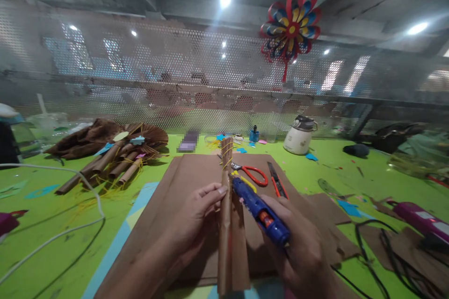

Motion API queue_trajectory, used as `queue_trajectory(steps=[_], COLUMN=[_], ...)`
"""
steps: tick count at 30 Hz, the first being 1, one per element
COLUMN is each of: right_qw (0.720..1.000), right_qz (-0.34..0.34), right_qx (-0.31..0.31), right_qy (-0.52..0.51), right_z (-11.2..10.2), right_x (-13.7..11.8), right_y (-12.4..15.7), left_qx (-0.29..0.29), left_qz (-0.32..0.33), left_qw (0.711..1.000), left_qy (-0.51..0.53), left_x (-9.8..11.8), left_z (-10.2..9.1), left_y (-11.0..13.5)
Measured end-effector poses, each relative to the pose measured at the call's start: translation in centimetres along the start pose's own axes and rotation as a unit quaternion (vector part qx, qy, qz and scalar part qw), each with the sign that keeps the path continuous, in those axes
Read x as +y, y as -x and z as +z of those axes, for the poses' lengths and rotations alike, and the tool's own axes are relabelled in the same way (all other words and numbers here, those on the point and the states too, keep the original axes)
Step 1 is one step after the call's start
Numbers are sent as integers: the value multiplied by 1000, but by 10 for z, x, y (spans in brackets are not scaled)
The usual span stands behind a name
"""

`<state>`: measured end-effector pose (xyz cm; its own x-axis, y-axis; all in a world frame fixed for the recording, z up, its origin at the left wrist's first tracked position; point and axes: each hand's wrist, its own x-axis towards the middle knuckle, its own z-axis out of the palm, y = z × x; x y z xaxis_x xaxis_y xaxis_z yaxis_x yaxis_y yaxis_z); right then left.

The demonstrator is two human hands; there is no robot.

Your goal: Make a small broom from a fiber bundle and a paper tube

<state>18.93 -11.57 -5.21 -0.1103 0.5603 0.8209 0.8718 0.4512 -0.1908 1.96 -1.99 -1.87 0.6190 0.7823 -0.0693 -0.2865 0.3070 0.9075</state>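
Gluing looks like the step in hand: the folded paper strip (pixel 225 224) stands nearly upright in the middle of the view, above a brown paper sheet (pixel 189 177), and the tip of the blue glue gun (pixel 261 215) sits right against its right edge, just below the yellow string (pixel 227 154) bound round its top. By my reading, the next move calls for a steady strip and a nozzle that stays on the fold line, with the fingers out of the hot glue. The left hand (pixel 196 217) comes in from the lower left, wrist low, and pinches the strip from the side; its fingertips (pixel 219 190) press on the paper level with the nozzle. The right hand (pixel 301 247) comes in from the lower right, closed round the gun's handle, with the barrel angled up and to the left. Whether a finger is on the trigger I cannot tell. Just beyond the gun lie red scissors (pixel 254 174) and a box cutter (pixel 277 181) on the sheet. Further left, a bundle of paper rolls (pixel 108 163) rests on the green table (pixel 52 224), and a white cable (pixel 70 182) loops across it. A white pot (pixel 300 135) stands at the back, and a paper pinwheel (pixel 291 25) hangs above it.
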Motion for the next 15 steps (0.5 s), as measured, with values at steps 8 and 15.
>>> queue_trajectory(steps=[8,15], right_qw=[1000,998], right_qz=[3,-17], right_qx=[0,-29], right_qy=[25,44], right_z=[-1,-1], right_x=[-1,-5], right_y=[0,-3], left_qx=[4,37], left_qz=[-8,14], left_qw=[1000,999], left_qy=[15,-4], left_x=[3,2], left_z=[3,4], left_y=[1,-1])
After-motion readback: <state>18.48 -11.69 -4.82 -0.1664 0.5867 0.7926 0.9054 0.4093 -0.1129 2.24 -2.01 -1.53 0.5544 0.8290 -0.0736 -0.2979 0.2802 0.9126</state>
